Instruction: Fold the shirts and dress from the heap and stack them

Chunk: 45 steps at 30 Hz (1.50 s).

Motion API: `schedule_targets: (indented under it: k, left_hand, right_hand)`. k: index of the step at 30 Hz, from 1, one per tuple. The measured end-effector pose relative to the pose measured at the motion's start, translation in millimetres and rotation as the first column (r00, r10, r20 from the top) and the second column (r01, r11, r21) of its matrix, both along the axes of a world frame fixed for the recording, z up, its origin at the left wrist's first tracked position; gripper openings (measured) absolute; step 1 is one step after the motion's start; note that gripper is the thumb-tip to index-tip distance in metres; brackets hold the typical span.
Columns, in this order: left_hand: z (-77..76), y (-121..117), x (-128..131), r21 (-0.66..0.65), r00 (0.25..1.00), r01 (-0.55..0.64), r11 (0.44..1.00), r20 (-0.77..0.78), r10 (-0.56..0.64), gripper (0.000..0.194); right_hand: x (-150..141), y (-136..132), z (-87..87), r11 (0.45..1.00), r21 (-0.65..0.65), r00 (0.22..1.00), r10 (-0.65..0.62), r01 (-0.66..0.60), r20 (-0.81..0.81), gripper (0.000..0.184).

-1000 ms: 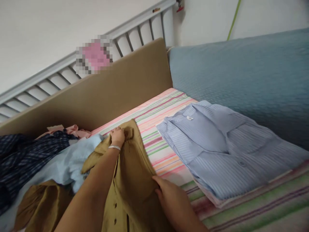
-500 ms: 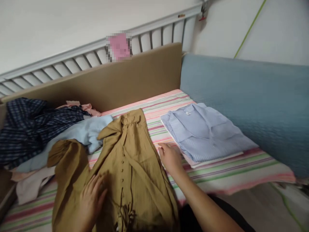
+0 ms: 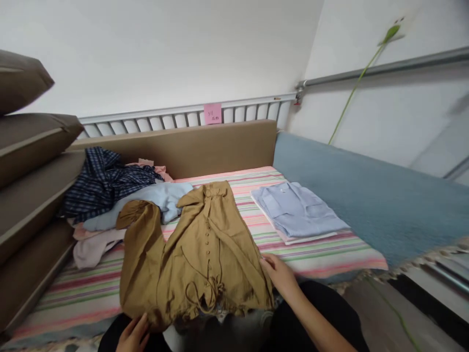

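Note:
A mustard-brown buttoned garment (image 3: 198, 254) lies spread on the striped sheet (image 3: 315, 252), collar toward the headboard and hem at the near edge. My right hand (image 3: 280, 274) rests on the garment's lower right edge, fingers curled against the cloth. My left hand (image 3: 134, 335) is at the hem's lower left corner, fingers together on the fabric. One brown sleeve (image 3: 137, 215) lies folded out to the left.
A folded light blue shirt (image 3: 298, 212) lies to the right on the sheet. A heap of clothes (image 3: 110, 195) sits at the left: dark plaid, pale blue, pink. Brown cushions (image 3: 25, 161) stack at far left. A blue cover (image 3: 366, 195) is at right.
The view has pulled back and up. My left hand slid from the collar down to the hem. My right hand moved down the garment's right side to its lower edge.

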<state>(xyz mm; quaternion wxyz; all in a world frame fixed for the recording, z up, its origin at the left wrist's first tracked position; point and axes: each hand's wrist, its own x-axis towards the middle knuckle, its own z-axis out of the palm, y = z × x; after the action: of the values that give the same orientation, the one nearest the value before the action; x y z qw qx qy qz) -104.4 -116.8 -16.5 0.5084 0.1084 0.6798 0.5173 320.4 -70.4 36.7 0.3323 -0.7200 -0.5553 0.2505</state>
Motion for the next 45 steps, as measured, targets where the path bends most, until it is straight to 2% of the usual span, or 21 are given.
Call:
schedule_targets:
  k: [3,5,7,9,12,16,19,20,22,24,27,29,31,33,35,37,39,40,42,45]
  left_hand:
    - [-8.6,7,12,-0.036,0.987,0.056,0.998,0.156,-0.05,0.025]
    - [-15.7,9,17,-0.046,0.973,0.11,0.993,0.211,-0.098,0.023]
    - [-19.3,8,19,-0.015,0.963,0.156,0.988,0.224,-0.149,0.024]
    - [-17.3,4,19,0.032,0.959,0.174,0.984,0.22,-0.177,0.028]
    - [-9.1,-4,19,0.118,0.953,0.185,0.975,0.222,-0.208,0.036]
    - [-4.8,-5,21,0.177,0.949,0.285,0.942,0.085,-0.303,0.045]
    - [-0.5,12,12,0.242,0.905,0.426,0.872,-0.138,-0.403,0.047]
    - [3.7,21,6,0.27,0.877,0.473,0.838,-0.233,-0.42,0.045]
    - [17.3,42,-9,0.307,0.814,0.538,0.785,-0.431,-0.389,0.038]
    - [35.8,66,-22,0.314,0.744,0.571,0.759,-0.589,-0.316,0.031]
    - [62.2,105,-28,0.302,0.653,0.623,0.722,-0.708,-0.268,0.023]
    - [71.4,133,-20,0.293,0.609,0.67,0.683,-0.742,-0.279,0.019]
    - [71.0,157,-9,0.287,0.576,0.713,0.64,-0.76,-0.3,0.017]
    - [63.8,175,0,0.273,0.554,0.744,0.609,-0.763,-0.334,0.016]
    - [55.9,187,6,0.234,0.53,0.772,0.591,-0.751,-0.394,0.015]
    - [52.4,192,7,0.198,0.506,0.802,0.563,-0.726,-0.466,0.015]
    - [54.1,195,6,0.182,0.493,0.821,0.542,-0.704,-0.512,0.017]
    - [56.0,195,7,0.175,0.493,0.822,0.542,-0.695,-0.523,0.018]
    - [59.6,197,10,0.155,0.501,0.815,0.559,-0.674,-0.543,0.018]
    - [61.6,199,17,0.14,0.508,0.818,0.557,-0.629,-0.588,0.019]
  right_hand:
    - [-8,-21,-25.8,0.986,-0.123,0.981,-0.133,0.116,-0.144,0.039]
    - [-17,-29,-45.8,0.972,-0.208,0.932,-0.175,0.111,-0.318,0.046]
    - [-23,-32,-59.7,0.961,-0.268,0.846,-0.196,0.066,-0.496,0.052]
    - [-22,-31,-64.4,0.965,-0.26,0.781,-0.189,0.035,-0.595,0.053]
    - [-15,-29,-61.1,0.974,-0.228,0.77,-0.149,0.005,-0.62,0.044]
    - [-7,-30,-58.4,0.939,-0.344,0.867,-0.169,-0.002,-0.468,0.027]
    - [-1,-26,-47.8,0.919,-0.395,0.979,-0.08,-0.001,-0.189,0.015]
    - [1,-21,-39.1,0.926,-0.377,0.998,-0.033,0.013,-0.047,0.013]
    - [2,-6,-14.2,0.96,-0.278,0.979,0.019,0.04,0.204,0.016]
    - [-8,15,15.9,0.988,-0.155,0.962,0.038,0.004,0.27,0.024]
    - [-53,49,54.7,0.984,-0.071,0.981,0.169,-0.162,0.099,0.029]
    - [-99,74,69.7,0.955,-0.091,0.958,0.28,-0.284,-0.056,0.037]
    - [-153,102,75.4,0.915,-0.142,0.916,0.347,-0.378,-0.203,0.05]
    - [-207,136,74.0,0.906,-0.131,0.899,0.364,-0.402,-0.242,0.058]
    - [-255,175,68.2,0.913,-0.071,0.912,0.39,-0.401,-0.129,0.069]
    - [-296,215,60.6,0.91,-0.022,0.904,0.415,-0.415,0.106,0.084]
    - [-328,252,53.4,0.918,-0.04,0.844,0.378,-0.394,0.38,0.091]
    - [-340,269,50.4,0.932,-0.063,0.803,0.341,-0.358,0.489,0.089]
    - [-359,301,46.1,0.955,-0.111,0.747,0.283,-0.273,0.602,0.077]
    - [-373,343,45.9,0.958,-0.163,0.755,0.285,-0.234,0.59,0.057]
